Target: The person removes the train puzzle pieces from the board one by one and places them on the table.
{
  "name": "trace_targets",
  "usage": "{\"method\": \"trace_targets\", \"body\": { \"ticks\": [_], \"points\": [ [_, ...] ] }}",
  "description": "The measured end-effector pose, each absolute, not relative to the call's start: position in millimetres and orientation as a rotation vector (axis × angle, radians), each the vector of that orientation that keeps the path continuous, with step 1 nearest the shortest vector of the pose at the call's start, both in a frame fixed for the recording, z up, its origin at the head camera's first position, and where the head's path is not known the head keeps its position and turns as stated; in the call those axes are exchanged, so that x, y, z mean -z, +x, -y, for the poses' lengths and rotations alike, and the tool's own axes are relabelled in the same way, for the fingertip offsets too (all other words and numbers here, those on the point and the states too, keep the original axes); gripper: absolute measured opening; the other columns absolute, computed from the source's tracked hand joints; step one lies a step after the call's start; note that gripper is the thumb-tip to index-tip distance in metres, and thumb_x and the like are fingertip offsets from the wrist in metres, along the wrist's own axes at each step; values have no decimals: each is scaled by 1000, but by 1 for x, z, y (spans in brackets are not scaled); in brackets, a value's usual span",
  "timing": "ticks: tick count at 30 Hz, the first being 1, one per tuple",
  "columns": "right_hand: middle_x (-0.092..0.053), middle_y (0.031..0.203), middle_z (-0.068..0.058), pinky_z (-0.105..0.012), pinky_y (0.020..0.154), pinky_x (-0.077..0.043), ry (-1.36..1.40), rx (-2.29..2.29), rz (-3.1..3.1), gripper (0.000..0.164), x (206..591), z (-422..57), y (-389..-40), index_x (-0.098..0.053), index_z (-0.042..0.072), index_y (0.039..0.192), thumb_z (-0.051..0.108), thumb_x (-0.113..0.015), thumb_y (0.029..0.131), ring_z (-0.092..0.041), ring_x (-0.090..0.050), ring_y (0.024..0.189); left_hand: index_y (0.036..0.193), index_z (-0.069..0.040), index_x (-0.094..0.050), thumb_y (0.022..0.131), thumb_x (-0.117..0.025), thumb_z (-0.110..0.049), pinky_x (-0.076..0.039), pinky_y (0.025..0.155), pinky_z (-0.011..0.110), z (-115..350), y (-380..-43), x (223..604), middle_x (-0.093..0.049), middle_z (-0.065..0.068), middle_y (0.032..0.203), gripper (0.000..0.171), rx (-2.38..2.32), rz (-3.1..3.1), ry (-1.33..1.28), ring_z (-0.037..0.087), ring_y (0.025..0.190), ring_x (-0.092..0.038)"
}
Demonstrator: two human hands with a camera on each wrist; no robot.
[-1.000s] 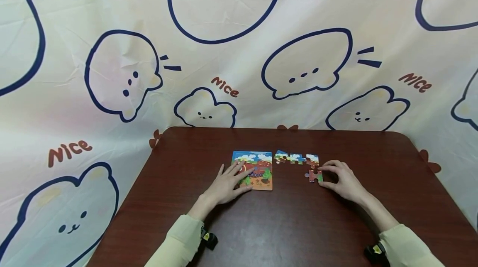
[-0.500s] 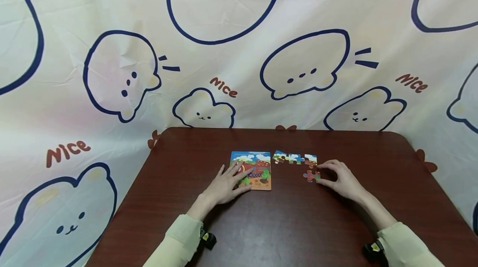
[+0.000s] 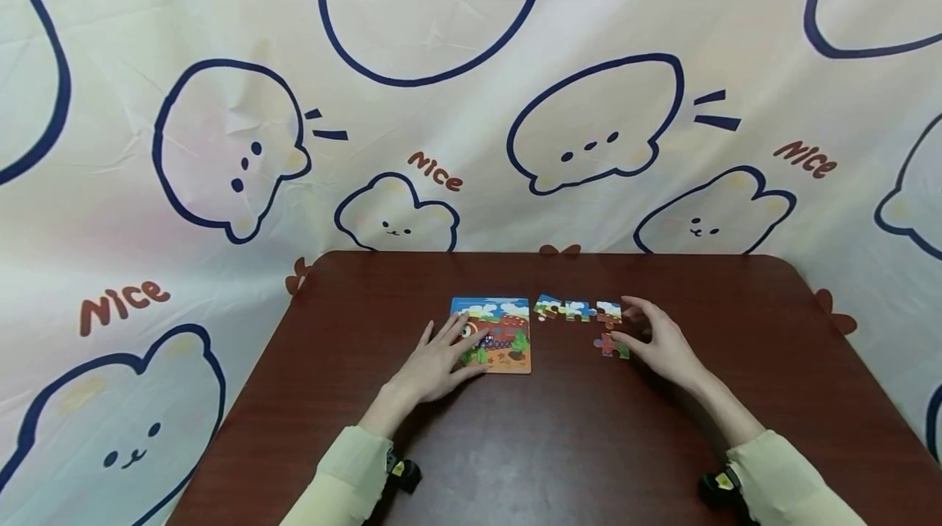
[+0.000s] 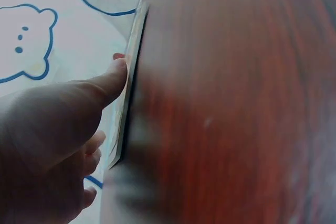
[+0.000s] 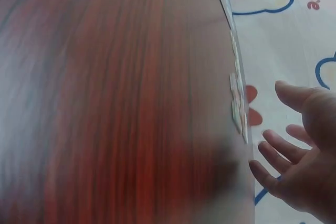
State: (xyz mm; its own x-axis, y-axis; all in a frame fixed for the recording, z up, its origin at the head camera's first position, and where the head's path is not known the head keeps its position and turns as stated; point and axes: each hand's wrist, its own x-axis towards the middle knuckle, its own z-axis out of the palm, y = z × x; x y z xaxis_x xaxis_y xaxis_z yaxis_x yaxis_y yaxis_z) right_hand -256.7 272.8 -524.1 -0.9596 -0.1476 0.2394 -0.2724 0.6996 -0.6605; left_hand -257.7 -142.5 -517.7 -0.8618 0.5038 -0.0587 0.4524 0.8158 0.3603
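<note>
My left hand (image 3: 434, 366) rests with spread fingers on a picture puzzle board (image 3: 513, 361) showing clouds, sky and a train-like scene. In the left wrist view the thumb (image 4: 113, 77) touches the thin board's near edge. A red and green jigsaw piece (image 3: 607, 343) lies right of the board. Beside it is my right hand (image 3: 666, 350), thumb and fingers apart. The right wrist view shows this hand (image 5: 307, 148) holding nothing, clear of the pieces. Above the red piece, a blue and white row has a left piece (image 3: 548, 307), a middle piece (image 3: 577, 311) and a right piece (image 3: 608, 312).
Everything lies on a dark brown wooden table (image 3: 545, 444) with rounded far corners. Behind it hangs a pale cloth (image 3: 471, 125) with blue cartoon outlines. A small black device (image 3: 405, 474) sits at the left wrist, and another device (image 3: 717, 489) at the right wrist.
My right hand's fingers have lifted and spread away from the red and green piece, which stays below the row. My left hand stays on the board. The whole view shifts slightly.
</note>
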Motion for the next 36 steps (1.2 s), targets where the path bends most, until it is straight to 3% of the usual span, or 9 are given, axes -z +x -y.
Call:
{"method": "trace_targets", "body": {
  "ticks": [7, 15, 23, 32, 36],
  "points": [
    [-75, 127, -22, -30, 87, -60, 398, -1178, 2714, 61, 527, -252, -262, -55, -4, 153, 10, -82, 100, -38, -73, 112, 170, -22, -45, 110, -63, -51, -12, 138, 70, 154, -256, 516, -27, 14, 183, 69, -551, -2869, 682, 37, 173, -20],
    [-82, 120, -17, -33, 87, -63, 490, -1292, 2713, 53, 526, -211, -265, -62, -5, 147, 8, -81, 99, -32, -78, 106, 169, -20, -48, 110, -64, -49, -14, 136, 73, 159, -252, 519, -29, 17, 182, 67, -566, -2869, 684, 41, 171, -23],
    [-81, 118, -13, -27, 86, -61, 617, -1411, 2726, 52, 526, -162, -274, -61, -3, 150, 7, -78, 102, -28, -77, 106, 167, -29, -50, 112, -61, -48, -13, 136, 74, 160, -252, 521, -28, 16, 183, 60, -542, -2879, 686, 40, 172, -23],
    [-82, 122, -15, -47, 96, -64, 679, -1458, 2692, 50, 533, -127, -279, -64, -2, 148, 7, -79, 101, -33, -78, 111, 166, -29, -52, 112, -61, -49, -13, 136, 74, 160, -253, 521, -28, 17, 182, 58, -571, -2875, 670, 40, 171, -26],
    [-82, 125, -14, -49, 95, -64, 692, -1460, 2711, 50, 537, -118, -283, -64, 0, 149, 10, -78, 102, -33, -77, 113, 165, -28, -54, 112, -62, -48, -14, 135, 74, 160, -254, 522, -29, 17, 182, 58, -597, -2865, 678, 41, 170, -27]
  ]
}}
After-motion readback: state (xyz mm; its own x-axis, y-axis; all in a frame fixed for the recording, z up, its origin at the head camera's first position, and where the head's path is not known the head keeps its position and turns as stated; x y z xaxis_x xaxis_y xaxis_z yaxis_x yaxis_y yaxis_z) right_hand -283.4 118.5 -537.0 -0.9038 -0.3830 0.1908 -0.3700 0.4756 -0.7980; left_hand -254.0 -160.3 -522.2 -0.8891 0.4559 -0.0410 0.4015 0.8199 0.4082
